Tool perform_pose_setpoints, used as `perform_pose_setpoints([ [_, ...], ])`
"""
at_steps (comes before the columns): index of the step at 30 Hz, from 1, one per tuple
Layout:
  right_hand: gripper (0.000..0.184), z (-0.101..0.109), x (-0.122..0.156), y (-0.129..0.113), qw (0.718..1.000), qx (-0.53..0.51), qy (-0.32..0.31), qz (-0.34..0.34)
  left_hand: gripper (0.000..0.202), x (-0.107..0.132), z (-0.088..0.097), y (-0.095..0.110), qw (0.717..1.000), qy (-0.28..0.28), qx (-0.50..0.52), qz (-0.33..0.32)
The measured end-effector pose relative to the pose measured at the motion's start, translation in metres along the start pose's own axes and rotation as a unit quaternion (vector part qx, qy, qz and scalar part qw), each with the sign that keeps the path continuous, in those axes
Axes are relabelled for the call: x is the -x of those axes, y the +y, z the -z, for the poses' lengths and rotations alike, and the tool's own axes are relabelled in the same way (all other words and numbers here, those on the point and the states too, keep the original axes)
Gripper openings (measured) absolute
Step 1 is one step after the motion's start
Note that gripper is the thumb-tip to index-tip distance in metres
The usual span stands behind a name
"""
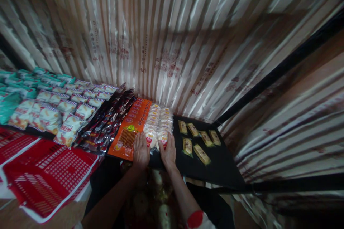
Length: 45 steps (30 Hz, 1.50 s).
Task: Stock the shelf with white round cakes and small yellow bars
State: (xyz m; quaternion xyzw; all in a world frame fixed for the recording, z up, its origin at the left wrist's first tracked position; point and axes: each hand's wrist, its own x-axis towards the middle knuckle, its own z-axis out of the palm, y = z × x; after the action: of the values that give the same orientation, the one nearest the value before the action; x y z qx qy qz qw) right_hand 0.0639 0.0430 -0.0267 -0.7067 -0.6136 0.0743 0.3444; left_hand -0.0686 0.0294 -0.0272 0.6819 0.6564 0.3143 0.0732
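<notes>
Two rows of white round wrapped snacks (152, 121) lie side by side on the black shelf (185, 168). My left hand (141, 152) rests flat along their left side, fingers stretched out, over the edge of an orange snack packet (127, 139) with brown sticks pictured on it. Along the right side of the rows, my right hand (168, 153) lies with its fingers extended, touching the nearest white packets. Both hands flank the rows, palms turned inward, and neither grips anything. The fingertips partly cover the front packets.
Several yellow wrapped snacks (187, 146) lie to the right. Dark glossy packets (107, 118), white snack bags (70, 125) and green packets (18, 78) fill the left. Red baskets (51, 171) stand below left. A pleated curtain (166, 35) hangs behind; a black pole (276, 68) slants at right.
</notes>
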Motion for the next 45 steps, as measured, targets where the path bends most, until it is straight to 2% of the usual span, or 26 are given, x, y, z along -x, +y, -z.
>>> perform_pose_setpoints([
  [5,0.069,0.001,0.0,-0.001,1.0,-0.005,-0.008,-0.018,0.056,0.005,-0.003,0.0,0.999,0.037,-0.01,-0.002],
  [13,0.07,0.01,0.015,-0.007,0.998,-0.039,0.03,-0.038,0.054,0.02,-0.001,0.004,0.995,0.061,-0.005,-0.074],
  [18,0.064,0.016,0.038,-0.01,0.996,-0.064,0.043,-0.044,0.049,0.05,-0.009,0.002,0.99,0.046,0.006,-0.131],
  [24,0.047,0.022,0.085,-0.013,0.984,-0.151,0.094,0.009,0.04,0.109,-0.012,-0.007,0.98,0.001,0.042,-0.193],
  [28,0.034,0.018,0.13,-0.009,0.987,-0.151,0.054,0.012,0.045,0.151,-0.015,-0.023,0.976,-0.059,0.022,-0.209],
  [32,0.031,0.002,0.164,0.001,0.989,-0.144,-0.014,0.001,0.048,0.177,-0.025,-0.04,0.978,-0.152,-0.051,-0.135],
  [34,0.031,-0.007,0.176,0.007,0.988,-0.132,-0.073,-0.019,0.048,0.184,-0.028,-0.045,0.972,-0.188,-0.08,-0.115],
  [37,0.036,-0.018,0.188,0.015,0.975,-0.129,-0.178,-0.033,0.047,0.187,-0.028,-0.045,0.96,-0.23,-0.107,-0.116],
  [39,0.04,-0.021,0.192,0.02,0.965,-0.14,-0.22,-0.041,0.047,0.187,-0.026,-0.042,0.956,-0.245,-0.124,-0.107],
  [42,0.044,-0.024,0.194,0.024,0.958,-0.145,-0.237,-0.068,0.048,0.181,-0.02,-0.037,0.953,-0.256,-0.133,-0.088],
  [45,0.042,-0.027,0.188,0.024,0.954,-0.159,-0.24,-0.088,0.045,0.164,-0.011,-0.031,0.956,-0.255,-0.125,-0.069],
])
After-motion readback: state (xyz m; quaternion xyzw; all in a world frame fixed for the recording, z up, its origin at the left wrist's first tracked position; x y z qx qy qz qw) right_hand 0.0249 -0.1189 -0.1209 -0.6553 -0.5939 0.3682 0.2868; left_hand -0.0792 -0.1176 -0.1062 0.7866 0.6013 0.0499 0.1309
